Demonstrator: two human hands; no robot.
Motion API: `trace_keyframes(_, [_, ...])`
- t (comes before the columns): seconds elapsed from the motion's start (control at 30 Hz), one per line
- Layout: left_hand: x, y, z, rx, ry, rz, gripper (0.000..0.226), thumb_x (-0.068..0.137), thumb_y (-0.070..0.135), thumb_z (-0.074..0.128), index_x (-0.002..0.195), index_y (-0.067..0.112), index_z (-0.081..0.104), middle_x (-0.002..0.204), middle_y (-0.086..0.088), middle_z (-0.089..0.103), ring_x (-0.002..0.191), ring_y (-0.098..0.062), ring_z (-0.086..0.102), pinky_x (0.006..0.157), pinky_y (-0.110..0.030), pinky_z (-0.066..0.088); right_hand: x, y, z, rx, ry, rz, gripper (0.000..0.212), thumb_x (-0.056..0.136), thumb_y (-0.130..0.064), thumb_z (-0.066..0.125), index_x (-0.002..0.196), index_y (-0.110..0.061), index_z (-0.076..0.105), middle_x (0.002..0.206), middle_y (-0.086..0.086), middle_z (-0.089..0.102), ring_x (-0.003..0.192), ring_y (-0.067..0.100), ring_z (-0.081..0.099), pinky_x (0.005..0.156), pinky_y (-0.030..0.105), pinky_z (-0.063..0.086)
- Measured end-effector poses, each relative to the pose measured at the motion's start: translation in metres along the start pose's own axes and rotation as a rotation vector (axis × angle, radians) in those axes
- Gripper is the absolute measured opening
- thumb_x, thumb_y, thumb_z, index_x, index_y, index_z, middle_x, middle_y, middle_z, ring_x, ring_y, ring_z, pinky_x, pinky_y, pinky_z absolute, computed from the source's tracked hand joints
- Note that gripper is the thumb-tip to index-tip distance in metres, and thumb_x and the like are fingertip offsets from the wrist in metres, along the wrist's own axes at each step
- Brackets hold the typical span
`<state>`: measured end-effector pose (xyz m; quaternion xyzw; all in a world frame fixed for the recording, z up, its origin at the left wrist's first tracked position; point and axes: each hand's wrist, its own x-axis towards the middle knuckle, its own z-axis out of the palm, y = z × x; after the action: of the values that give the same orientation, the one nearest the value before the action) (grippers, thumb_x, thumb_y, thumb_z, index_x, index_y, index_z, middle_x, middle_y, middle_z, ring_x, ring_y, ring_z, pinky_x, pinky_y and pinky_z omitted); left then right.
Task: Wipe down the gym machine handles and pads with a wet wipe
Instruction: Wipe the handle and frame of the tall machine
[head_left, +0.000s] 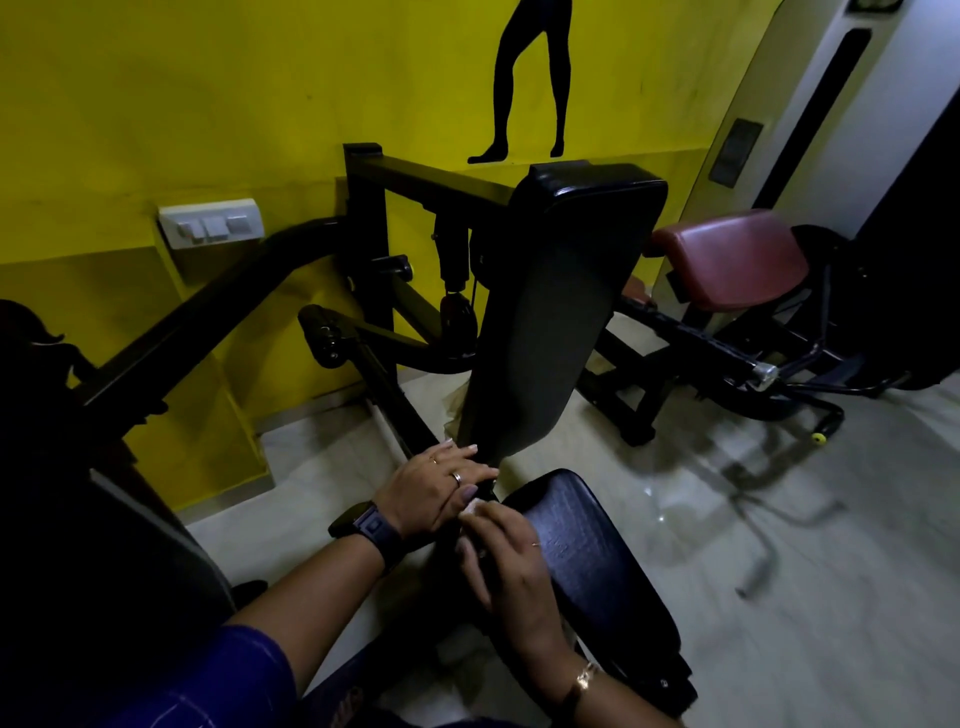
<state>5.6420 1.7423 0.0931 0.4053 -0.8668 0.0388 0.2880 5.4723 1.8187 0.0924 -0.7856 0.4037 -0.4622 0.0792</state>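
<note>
Right hand (511, 569) is curled round crumpled white wet wipe (474, 508); left hand (439, 486) is laid flat just beside it, fingers straight.

From where I stand, no words, numbers or brand marks can be read; the only sign is a black silhouette of legs (530, 78) on the yellow wall (208, 104).

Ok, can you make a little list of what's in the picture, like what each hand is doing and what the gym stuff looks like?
place: gym corner, yellow wall
left hand: fingers straight, resting at the foot of the back pad; watch on wrist
right hand: holds a white wet wipe at the edge of the seat pad
back pad: black, upright
seat pad: black, below the back pad
further back: red pad on another machine
</note>
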Motion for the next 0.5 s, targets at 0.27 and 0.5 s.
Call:
trace_keyframes(0.27, [-0.001,0.004,0.001,0.004,0.011,-0.034,0.062,0.107,0.038,0.013,0.121,0.014,0.068,0.113,-0.004,0.071,0.115,-0.024,0.063,0.109,-0.032,0.029,0.020,0.000,0.000,0.436,-0.060,1.062,0.022,0.096,-0.026,0.053,0.091,-0.015,0.071,0.093,0.004,0.072,0.092,0.020,0.066,0.083,0.037,0.053])
trace_keyframes(0.5, [0.000,0.003,0.001,-0.012,0.023,-0.039,0.061,0.107,0.038,0.014,0.120,0.014,0.068,0.112,-0.004,0.072,0.115,-0.024,0.063,0.109,-0.032,0.029,0.032,-0.011,-0.005,1.417,0.050,1.718,0.034,0.104,-0.027,0.034,0.110,-0.002,0.057,0.096,0.018,0.065,0.064,0.024,0.067,0.046,0.033,0.057])
